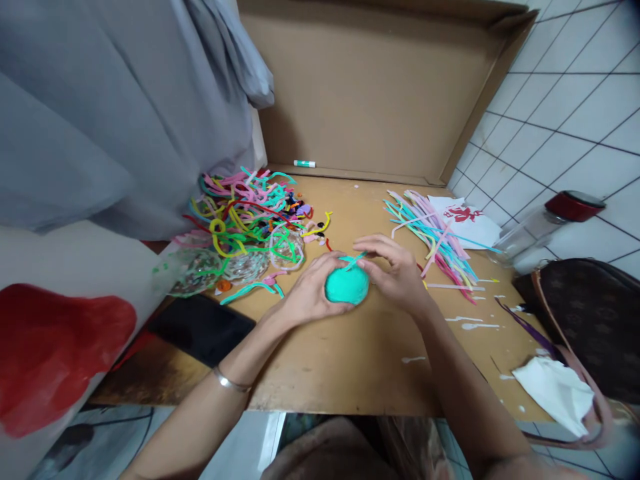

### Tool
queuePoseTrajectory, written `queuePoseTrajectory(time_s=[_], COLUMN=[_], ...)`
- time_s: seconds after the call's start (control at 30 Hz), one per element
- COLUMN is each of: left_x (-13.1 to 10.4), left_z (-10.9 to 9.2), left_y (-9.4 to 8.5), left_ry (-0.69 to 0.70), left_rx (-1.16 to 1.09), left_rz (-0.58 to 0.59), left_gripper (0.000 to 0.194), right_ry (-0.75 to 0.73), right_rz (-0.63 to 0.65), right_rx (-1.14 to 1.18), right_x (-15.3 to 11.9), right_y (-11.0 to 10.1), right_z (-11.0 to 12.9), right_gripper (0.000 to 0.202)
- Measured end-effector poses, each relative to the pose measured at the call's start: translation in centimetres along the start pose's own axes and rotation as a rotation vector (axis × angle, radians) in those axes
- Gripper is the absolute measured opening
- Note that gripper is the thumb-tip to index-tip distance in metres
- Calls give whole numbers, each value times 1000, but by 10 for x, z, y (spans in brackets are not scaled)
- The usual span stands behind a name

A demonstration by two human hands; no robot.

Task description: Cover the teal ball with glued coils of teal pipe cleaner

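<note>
A round turquoise ball (347, 287) with a fuzzy-looking surface sits low over the middle of the table. My left hand (313, 290) is wrapped round its left side, thumb below and fingers above. At the ball's upper right, my right hand (393, 270) pinches a thin turquoise pipe cleaner (356, 260) that lies along the top of the ball. Whether that strip is fixed to the ball I cannot tell. Left of my left hand lie a turquoise pliers-like tool (250, 289) and a small orange piece (223, 285).
A tangled heap of coloured pipe cleaners (250, 213) covers the table's back left; a straight bundle (435, 233) lies at right. Around are a black phone or tablet (203, 327), glue stick (305, 163), glass bottle (543, 227), brown bag (585, 320), tissue (555, 393) and cardboard (370, 93).
</note>
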State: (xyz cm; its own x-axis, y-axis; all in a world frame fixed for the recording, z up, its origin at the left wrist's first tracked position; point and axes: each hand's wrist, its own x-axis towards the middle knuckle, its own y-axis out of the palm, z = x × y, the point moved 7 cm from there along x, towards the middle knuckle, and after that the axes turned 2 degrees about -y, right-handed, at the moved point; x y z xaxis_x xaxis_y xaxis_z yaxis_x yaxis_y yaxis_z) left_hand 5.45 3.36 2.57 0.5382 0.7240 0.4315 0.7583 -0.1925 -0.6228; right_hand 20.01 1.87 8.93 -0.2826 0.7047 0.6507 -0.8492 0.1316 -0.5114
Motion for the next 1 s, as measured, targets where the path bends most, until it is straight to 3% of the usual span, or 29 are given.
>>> queuePoseTrajectory(time_s=[0.07,0.2,0.27,0.33,0.43,0.5,0.57,0.67,0.77,1.0], left_x=[0,1,2,2,1,1,2,2,2,1], left_z=[3,12,16,21,25,26,25,24,24,29], left_y=[-1,-4,-5,-5,-5,-5,-6,-6,-7,-6], left_ry=[-22,-112,-170,-235,-305,-327,-340,-350,-354,-349], left_rx=[-28,-92,-115,-129,-137,-134,-138,-160,-184,-229], left_rz=[-23,-71,-74,-70,-65,-64,-61,-44,-39,14], left_gripper=[65,66,68,69,72,73,73,73,74,78], right_ry=[46,261,381,497,750,910,1006,993,1030,981], right_rz=[-123,-524,-605,-501,-69,214,333,363,304,-18], right_rx=[-9,-121,-294,-574,-1008,-1128,-1164,-1144,-1074,-882], right_x=[-2,-23,-37,-46,-66,-88,-108,-119,-122,-121], right_y=[-13,-56,-72,-78,-68,-56,-48,-39,-39,-57], right_z=[-7,-29,-33,-31,-36,-44,-49,-55,-62,-57], right_gripper=[18,17,21,26,31,42,54,58,51,35])
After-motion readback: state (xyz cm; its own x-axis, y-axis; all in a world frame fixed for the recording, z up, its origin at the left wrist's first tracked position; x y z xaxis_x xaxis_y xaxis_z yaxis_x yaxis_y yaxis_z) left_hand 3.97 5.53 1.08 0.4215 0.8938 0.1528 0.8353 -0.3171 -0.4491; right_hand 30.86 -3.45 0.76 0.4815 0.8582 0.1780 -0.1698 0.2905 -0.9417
